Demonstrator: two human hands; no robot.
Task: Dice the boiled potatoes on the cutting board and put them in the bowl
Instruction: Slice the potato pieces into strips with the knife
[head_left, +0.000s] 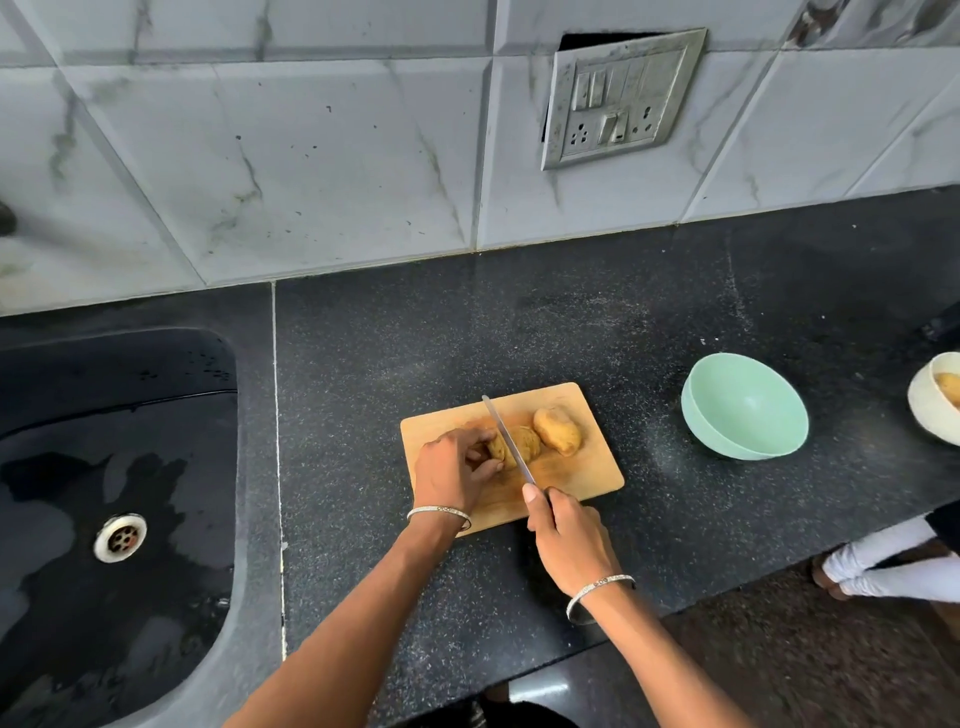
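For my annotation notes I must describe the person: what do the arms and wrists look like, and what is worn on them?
The left forearm and the right forearm are bare, with no sleeves in view. Each wrist carries a thin silver-coloured band: the left bangle and the right bangle. No gloves or watch show.

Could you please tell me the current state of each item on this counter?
Left hand, steadies the held potato.
Right hand, grips the knife.
Knife, blade across the held potato.
Held potato, under the blade, on the cutting board.
Second potato, whole, on the board.
Green bowl, empty.
White bowl, holds another potato.
Sink, wet.
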